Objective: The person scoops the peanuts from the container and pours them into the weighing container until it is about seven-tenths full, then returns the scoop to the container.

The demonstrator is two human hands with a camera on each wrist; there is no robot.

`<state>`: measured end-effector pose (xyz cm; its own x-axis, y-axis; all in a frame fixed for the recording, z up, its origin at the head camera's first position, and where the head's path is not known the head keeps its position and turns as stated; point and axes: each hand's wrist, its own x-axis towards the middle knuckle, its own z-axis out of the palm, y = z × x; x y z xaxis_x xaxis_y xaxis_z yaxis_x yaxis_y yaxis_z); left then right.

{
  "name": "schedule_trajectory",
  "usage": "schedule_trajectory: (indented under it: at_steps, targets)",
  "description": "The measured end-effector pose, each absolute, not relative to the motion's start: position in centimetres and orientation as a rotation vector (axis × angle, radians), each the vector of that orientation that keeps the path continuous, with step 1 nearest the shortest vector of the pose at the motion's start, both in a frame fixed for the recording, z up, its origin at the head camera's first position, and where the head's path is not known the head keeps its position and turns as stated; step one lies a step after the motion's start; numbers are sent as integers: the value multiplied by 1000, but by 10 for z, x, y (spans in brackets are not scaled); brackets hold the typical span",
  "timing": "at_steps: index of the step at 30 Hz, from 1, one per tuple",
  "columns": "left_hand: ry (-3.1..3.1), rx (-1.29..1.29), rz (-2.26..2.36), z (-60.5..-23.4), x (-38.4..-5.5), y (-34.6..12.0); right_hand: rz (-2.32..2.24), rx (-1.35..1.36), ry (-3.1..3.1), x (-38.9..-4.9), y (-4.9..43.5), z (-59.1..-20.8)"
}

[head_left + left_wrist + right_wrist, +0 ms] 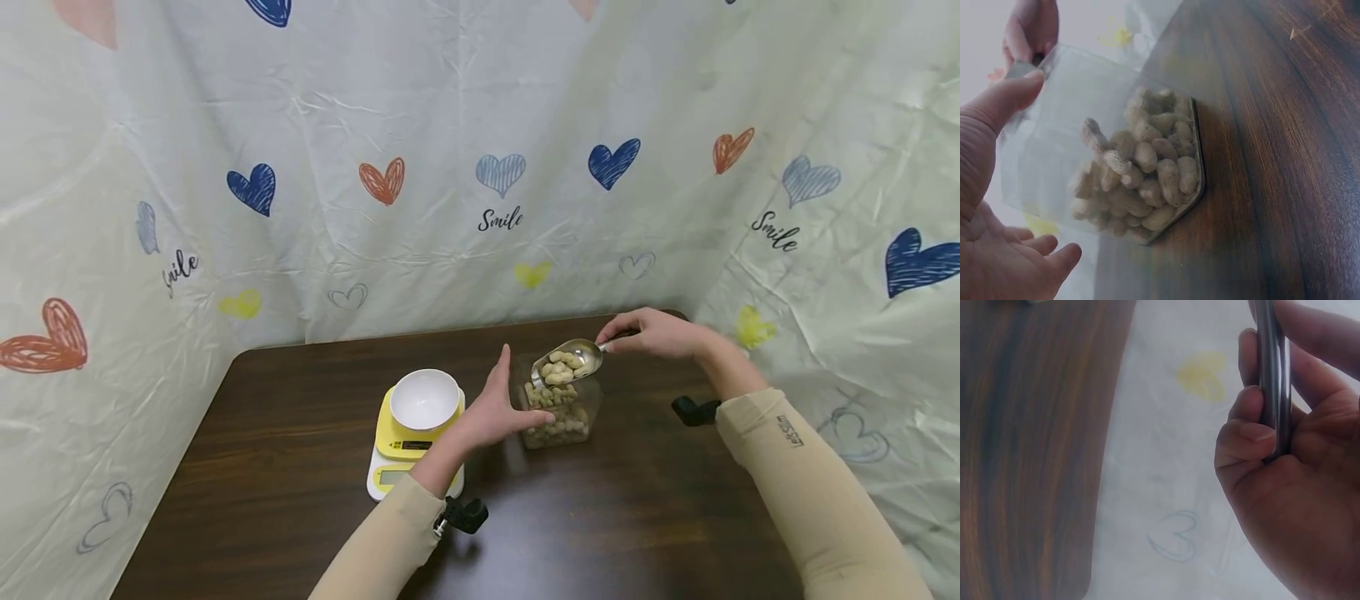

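My right hand (663,333) grips the handle (1274,381) of a metal scoop (592,353), fingers wrapped around it. Whole unshelled peanuts (558,367) lie in the scoop, which is held over the mouth of a clear plastic container (591,408). More peanuts (1147,169) fill the lower part of that container. Beside its left wall, my left hand (493,410) is spread, thumb and fingers apart. In the left wrist view the thumb (1007,100) overlaps the container near its rim, and the other fingers (1047,256) extend loosely along another side.
Left of the container stands a yellow and white kitchen scale (388,437) bearing a white bowl (425,398). The left forearm passes in front of part of the scale. A dark wooden table (285,467) carries everything, and a heart-printed curtain (435,283) hangs around its back and sides.
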<state>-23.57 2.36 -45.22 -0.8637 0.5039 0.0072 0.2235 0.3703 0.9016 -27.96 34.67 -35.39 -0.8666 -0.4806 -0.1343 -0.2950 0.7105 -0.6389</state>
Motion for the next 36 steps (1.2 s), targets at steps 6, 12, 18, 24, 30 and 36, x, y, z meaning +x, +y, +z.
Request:
schedule_trajectory:
  at_steps: [6, 12, 18, 24, 30, 36]
  targets:
    - [2458, 680, 1456, -434, -223, 5, -914, -583, 2680, -273, 344, -355]
    - [2535, 755, 1453, -413, -214, -40, -933, -535, 2706, -267, 336, -357]
    - [2668, 755, 1372, -414, -214, -94, -992, -501, 2699, -257, 325, -359]
    - [2741, 685, 1294, -424, -218, -140, -1074, -521, 2706, -247, 308, -359]
    - [2717, 638, 1258, -438, -226, -164, -1126, -573, 2736, -244, 284, -359]
    - [2675, 612, 1239, -458, -235, -170, -1173, -596, 2713, -245, 258, -362]
